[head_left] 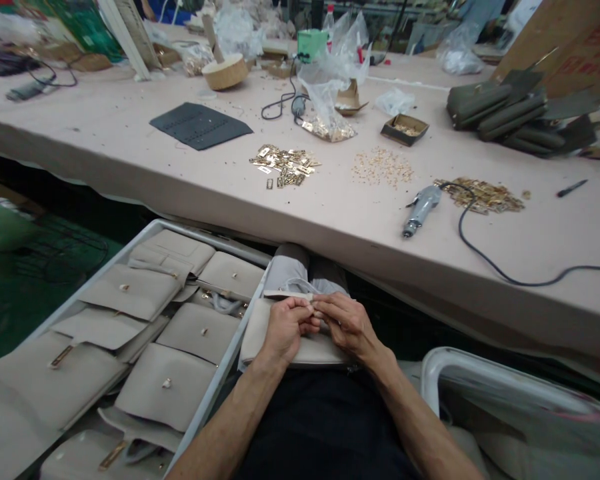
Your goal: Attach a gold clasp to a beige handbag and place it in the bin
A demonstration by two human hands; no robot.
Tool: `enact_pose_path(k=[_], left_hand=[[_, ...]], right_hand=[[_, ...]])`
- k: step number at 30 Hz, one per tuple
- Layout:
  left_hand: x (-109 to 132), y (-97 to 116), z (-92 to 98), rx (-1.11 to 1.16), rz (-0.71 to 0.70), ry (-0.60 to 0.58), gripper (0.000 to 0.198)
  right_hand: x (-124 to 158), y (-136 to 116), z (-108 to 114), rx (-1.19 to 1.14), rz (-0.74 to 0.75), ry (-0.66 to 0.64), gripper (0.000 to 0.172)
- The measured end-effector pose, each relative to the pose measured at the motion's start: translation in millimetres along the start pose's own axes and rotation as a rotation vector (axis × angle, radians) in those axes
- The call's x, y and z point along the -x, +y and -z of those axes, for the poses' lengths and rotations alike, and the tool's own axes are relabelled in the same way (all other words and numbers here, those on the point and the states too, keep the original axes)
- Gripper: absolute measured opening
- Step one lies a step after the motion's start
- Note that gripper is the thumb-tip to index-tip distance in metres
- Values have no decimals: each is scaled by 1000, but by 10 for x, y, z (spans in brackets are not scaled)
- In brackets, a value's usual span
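A beige leather bag piece (260, 330) lies across my lap, below the table edge. My left hand (286, 328) rests on it with fingers curled in a pinch at its upper edge. My right hand (346, 323) meets it fingertip to fingertip, also pinched; what the fingers hold is too small to make out. An electric screwdriver (421, 208) with a black cord lies on the pink table (130, 153) ahead, between heaps of gold metal fittings (285, 165) and small gold screws (383, 167).
A grey bin (215, 390) at my left holds several beige bag pieces with gold clasps. A second bin rim (480, 370) is at my right. On the table: a dark leather panel (200, 125), stacked olive wallets (510, 113), plastic bags, a small box.
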State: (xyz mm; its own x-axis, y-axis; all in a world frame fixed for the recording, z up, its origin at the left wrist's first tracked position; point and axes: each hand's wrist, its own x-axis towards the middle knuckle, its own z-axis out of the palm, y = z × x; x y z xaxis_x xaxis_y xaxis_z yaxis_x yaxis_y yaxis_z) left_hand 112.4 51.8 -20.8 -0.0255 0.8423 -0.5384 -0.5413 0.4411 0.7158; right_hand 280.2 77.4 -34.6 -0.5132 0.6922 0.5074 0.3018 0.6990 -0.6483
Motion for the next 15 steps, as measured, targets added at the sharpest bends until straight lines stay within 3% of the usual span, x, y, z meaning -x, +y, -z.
enact_pose_path(k=[5, 9, 11, 13, 15], left_hand=[[56, -21, -26, -14, -34, -28, 35], [159, -11, -37, -358, -353, 148, 24], [207, 40, -47, -502, -502, 182, 24], [225, 100, -65, -587, -530, 84, 30], [203, 140, -84, -625, -473, -36, 33]], right_hand=[[-90, -18, 23, -118, -117, 71, 21], [-174, -58, 88, -202, -268, 82, 21], [-211, -74, 118, -258, -308, 76, 23], [-243, -81, 134, -327, -353, 73, 25], [-268, -76, 136, -375, -409, 75, 27]])
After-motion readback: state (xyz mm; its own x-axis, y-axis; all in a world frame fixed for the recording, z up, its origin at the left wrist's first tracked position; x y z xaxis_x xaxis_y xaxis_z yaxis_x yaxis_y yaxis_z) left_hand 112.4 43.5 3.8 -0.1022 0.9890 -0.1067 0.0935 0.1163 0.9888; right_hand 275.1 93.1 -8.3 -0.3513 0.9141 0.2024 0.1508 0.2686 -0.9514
